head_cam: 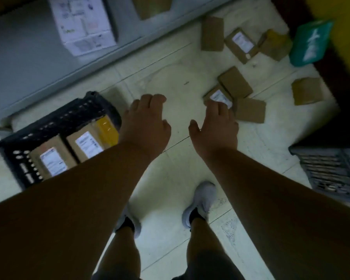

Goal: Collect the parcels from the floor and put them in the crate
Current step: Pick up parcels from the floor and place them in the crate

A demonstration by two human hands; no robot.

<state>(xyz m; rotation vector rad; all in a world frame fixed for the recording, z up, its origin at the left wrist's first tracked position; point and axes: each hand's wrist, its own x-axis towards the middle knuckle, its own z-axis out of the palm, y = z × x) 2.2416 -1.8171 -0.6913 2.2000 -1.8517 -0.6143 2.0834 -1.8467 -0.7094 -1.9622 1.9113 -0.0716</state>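
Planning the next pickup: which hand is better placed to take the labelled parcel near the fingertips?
Right. The right hand reaches out with its fingertips at the labelled parcel on the floor. The left hand hangs beside the crate, farther from that parcel. Both hands hold nothing.

Floor (176, 162): pale tiles with thin dark joints, worn and scuffed in patches. Grey shelf surface (22, 63): upper left, straight front edge running diagonally. Yellow wall or panel (346, 21): upper right, blurred, possibly a door. Lighting: dim, corners falling into shadow.
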